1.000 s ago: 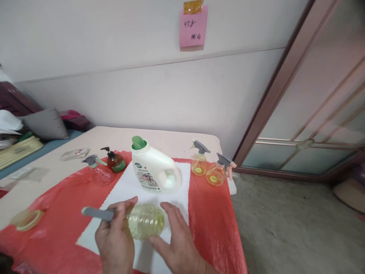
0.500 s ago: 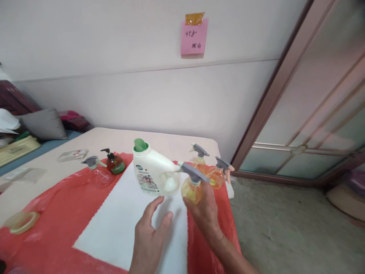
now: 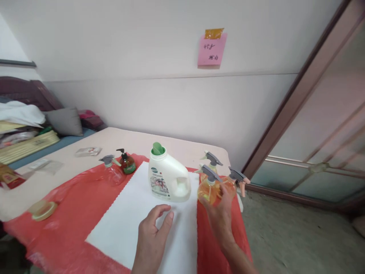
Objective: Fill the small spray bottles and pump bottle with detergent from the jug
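Note:
My right hand (image 3: 221,213) is wrapped round a spray bottle (image 3: 207,192) with yellow liquid and a grey trigger head. Two more spray bottles stand close by: one (image 3: 212,159) behind it and one with orange liquid (image 3: 230,182) at its right. My left hand (image 3: 155,228) hovers over the white sheet (image 3: 122,217), thumb and fingers apart, holding nothing. Just beyond it a white detergent jug (image 3: 168,177) stands upright on the sheet, with a green scoop-like piece (image 3: 157,148) in its mouth.
On the red plastic sheet (image 3: 71,217) at left stand a clear spray bottle (image 3: 112,173) and a brown pump bottle (image 3: 127,163). A roll of tape (image 3: 44,210) lies nearer. Clear packets (image 3: 88,151) lie at the back left. The table's right edge borders the floor.
My right hand has carried the yellow spray bottle right, away from the jug and to the other spray bottles. The camera view has turned left. My left hand keeps its open shape.

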A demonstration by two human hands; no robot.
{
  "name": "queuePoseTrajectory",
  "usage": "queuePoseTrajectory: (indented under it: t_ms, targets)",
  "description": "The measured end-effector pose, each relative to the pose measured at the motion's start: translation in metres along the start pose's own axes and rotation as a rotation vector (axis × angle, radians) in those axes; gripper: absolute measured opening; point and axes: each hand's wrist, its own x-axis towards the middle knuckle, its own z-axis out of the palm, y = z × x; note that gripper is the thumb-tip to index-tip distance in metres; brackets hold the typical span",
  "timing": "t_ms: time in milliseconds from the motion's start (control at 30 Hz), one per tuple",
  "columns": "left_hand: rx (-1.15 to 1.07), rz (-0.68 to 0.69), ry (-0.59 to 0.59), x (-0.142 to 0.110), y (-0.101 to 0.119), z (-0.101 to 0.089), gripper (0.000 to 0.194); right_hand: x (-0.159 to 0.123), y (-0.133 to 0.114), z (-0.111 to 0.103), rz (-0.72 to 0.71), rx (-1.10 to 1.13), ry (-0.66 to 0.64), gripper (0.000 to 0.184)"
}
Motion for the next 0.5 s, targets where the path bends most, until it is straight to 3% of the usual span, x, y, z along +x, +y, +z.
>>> queuePoseTrajectory:
  t_ms: [100,333,500]
  targets:
    - [-0.015,-0.015,0.037,0.004,-0.004,-0.009,0.032,-0.02,-0.013,-0.008,-0.143,0.019,0.007,0.058]
    - [0.014,0.015,0.149,0.017,-0.014,-0.028,0.027,-0.056,-0.026,0.0,-0.678,-0.098,-0.188,0.037]
    - [0.005,-0.03,0.324,0.034,-0.028,-0.043,0.027,-0.057,-0.027,0.005,-0.828,-0.119,-0.125,0.031]
